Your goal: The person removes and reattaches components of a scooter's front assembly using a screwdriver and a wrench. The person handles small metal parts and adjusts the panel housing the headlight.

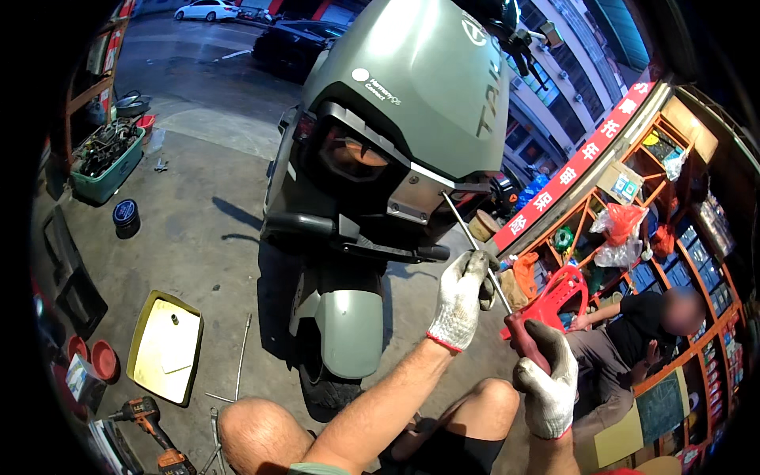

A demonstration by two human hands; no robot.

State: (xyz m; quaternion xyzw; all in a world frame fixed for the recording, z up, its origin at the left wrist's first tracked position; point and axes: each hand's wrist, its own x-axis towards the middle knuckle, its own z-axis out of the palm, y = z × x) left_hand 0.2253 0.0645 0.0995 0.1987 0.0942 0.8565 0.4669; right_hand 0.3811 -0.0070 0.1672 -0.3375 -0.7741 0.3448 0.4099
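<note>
A long screwdriver (526, 342) with a red handle slants up and away to the left. Its tip meets the right end of a silver metal plate (413, 194) on a grey-green scooter (427, 79), beside a dark recess in the bodywork. My left hand (459, 299), in a white knit glove, is closed around the shaft about midway along. Behind it, my gloved right hand (552, 381) wraps the handle, its palm side stained grey. The scooter's green mudguard (352, 332) and wheel stand just ahead of my knees. Fine detail at the tip is too small to make out.
Left on the floor lie a yellow tray (162, 348), a cordless drill (154, 431), metal rods and wrenches, a dark round tub (126, 218) and a green bin of parts (107, 170). At right, a person (633, 340) sits near a red chair (558, 297) and orange shelves.
</note>
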